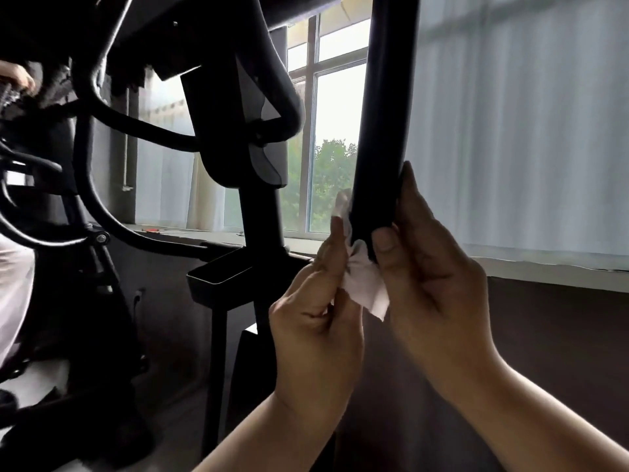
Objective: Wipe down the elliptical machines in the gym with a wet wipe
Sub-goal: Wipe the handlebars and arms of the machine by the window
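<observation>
A thick black handlebar arm point(384, 114) of the elliptical machine runs down from the top of the view. A crumpled white wet wipe point(366, 284) is wrapped around its lower end. My left hand point(316, 321) pinches the wipe from the left, fingers curled against it. My right hand point(432, 267) grips the bar's lower end from the right, thumb across the front pressing on the wipe, fingers behind the bar. Part of the wipe is hidden between the bar and my fingers.
The elliptical's black centre column point(258, 212), curved side bars point(136, 124) and a small black tray point(221, 277) stand to the left. A window point(333, 137) and white curtains point(527, 131) lie behind. Another person's hand point(17, 76) shows at far left.
</observation>
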A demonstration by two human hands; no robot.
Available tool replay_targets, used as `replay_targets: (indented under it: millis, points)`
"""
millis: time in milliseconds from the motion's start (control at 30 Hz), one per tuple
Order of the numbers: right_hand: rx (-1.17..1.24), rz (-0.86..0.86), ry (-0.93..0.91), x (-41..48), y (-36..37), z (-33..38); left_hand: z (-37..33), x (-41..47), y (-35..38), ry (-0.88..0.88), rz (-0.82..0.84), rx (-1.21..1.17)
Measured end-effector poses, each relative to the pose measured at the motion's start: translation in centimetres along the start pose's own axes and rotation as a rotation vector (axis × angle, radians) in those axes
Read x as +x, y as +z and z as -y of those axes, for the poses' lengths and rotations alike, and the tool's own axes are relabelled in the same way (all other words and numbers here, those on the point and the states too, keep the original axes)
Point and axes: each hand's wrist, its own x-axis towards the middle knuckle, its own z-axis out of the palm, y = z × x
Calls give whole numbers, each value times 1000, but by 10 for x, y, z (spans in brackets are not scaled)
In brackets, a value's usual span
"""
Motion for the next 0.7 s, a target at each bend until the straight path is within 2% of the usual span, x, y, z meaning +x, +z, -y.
replay_targets:
  millis: [100, 200, 367, 600, 700]
  points:
    - [27, -9, -7, -6, 2, -8, 25, -13, -6, -41, -29, 57]
    - [9, -13, -15, -9, 3, -13, 26, -23, -8, -244, -43, -32]
    - [65, -7, 17, -13, 1, -13, -1, -13, -3, -71, -84, -87]
    - [86, 19, 67, -21, 1, -19, 23, -25, -5, -283, -104, -130]
    - [94, 35, 82, -29, 2, -23, 23, -23, -8, -221, -66, -125]
